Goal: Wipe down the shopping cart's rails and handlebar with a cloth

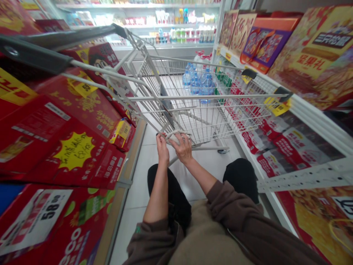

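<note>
Pale-grey metal shopping cart [206, 97], wire-sided, standing on light floor tiles [139, 178]; handle [35, 55] thick and dark, at the cart's upper left. One cloth [173, 136], whitish, bunched, at the cart's lower near corner, against the frame. Left hand [163, 150], bare, just left of the cloth at the same corner of the cart: grip closed round the frame's low end; whether an edge of cloth is caught with it cannot be told. Right hand [182, 148], bare, beside the left: grip grasping the cloth from above, fingers bent over it, against the cart. Sleeves [234, 211], brown, pushed up the forearms, on the cart's near side; knees in black trousers likewise, one to each side of the arms. Left of the cart: red cartons [46, 114], stacked, with a yellow starburst label [75, 151], handwritten. Right of the cart: white shelf unit, bearing an orange and purple gift box [267, 46] above, and film-wrapped packs with red labels [293, 147] below. Beyond the cart, partly seen through its wires: large blue-tinted water bottles [195, 84]. Farther beyond: lit shelves of small containers, blurred.
</note>
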Available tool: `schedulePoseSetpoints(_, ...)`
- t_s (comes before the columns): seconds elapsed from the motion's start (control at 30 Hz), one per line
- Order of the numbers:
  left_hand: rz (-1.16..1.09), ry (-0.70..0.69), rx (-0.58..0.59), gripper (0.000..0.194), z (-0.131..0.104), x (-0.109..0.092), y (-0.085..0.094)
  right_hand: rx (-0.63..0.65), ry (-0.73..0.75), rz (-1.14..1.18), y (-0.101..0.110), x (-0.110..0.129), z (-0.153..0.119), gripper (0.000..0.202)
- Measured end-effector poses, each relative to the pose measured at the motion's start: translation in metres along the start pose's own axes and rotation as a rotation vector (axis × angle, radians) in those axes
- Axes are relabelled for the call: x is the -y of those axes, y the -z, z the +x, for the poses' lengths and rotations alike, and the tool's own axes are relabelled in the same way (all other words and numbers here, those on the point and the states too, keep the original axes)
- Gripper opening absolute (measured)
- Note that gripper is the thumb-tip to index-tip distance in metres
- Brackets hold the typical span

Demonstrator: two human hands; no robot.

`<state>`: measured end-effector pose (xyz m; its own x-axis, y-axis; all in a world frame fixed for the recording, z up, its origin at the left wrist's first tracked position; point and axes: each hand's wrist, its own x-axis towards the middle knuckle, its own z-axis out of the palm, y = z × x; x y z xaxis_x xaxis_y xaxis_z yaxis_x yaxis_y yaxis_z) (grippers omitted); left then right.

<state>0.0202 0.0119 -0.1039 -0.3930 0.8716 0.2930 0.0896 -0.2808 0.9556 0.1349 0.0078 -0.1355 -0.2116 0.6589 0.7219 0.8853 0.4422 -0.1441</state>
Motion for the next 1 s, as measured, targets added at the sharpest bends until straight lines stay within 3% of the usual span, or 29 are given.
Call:
schedulePoseSetpoints(0.1,0.014,0.005,0.008,0.049,0.0,0.0,0.003,-0.013,0.023,-0.013,-0.005,-0.009,-0.008,0.027)
schedulePoseSetpoints(0.3,0.022,0.004,0.01,0.049,0.001,0.001,0.002,0.083,-0.051,0.012,-0.009,-0.022,-0.04,0.025)
schedulePoseSetpoints(0.57,0.02,-0.009,0.017,0.046,-0.003,0.008,-0.005,0.08,-0.151,0.032,0.002,-0.025,-0.038,0.031)
schedulePoseSetpoints(0.77,0.232,-0.031,-0.026,0.036,-0.009,0.017,-0.013,0.037,-0.009,0.007,-0.003,-0.024,-0.02,0.033)
schedulePoseSetpoints(1.0,0.318,-0.055,-0.087,0.03,-0.01,0.014,-0.013,0.019,0.054,-0.046,0.002,-0.051,-0.049,0.027)
